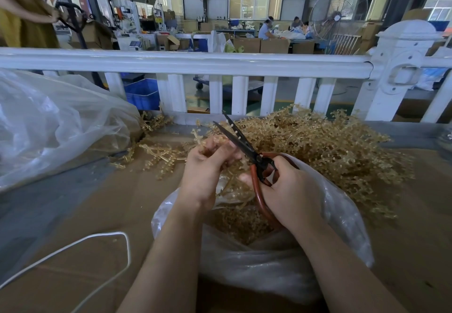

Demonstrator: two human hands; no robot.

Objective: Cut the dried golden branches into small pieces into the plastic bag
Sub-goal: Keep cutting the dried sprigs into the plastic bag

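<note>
The left hand (204, 166) pinched a golden branch (198, 139) above the open plastic bag (342, 214) at the table's (73, 202) near edge. The right hand (291, 190) gripped the red-handled scissors (247, 151), blades parted. Cut pieces (242, 224) lay inside the bag. The branch pile (330, 146) crowded the far edge against the white railing (195, 63); a larger clear bag (49, 121) occupied the left, a white cord (97, 241) nearby.

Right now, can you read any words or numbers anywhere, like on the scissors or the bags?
No text can be read.
Scissors: no mark shows on blades or handles.
Plastic bag: clear, no print.
Big bag on the left: clear, no print.
Boxes far behind the fence: any labels are too small and blurred.
</note>
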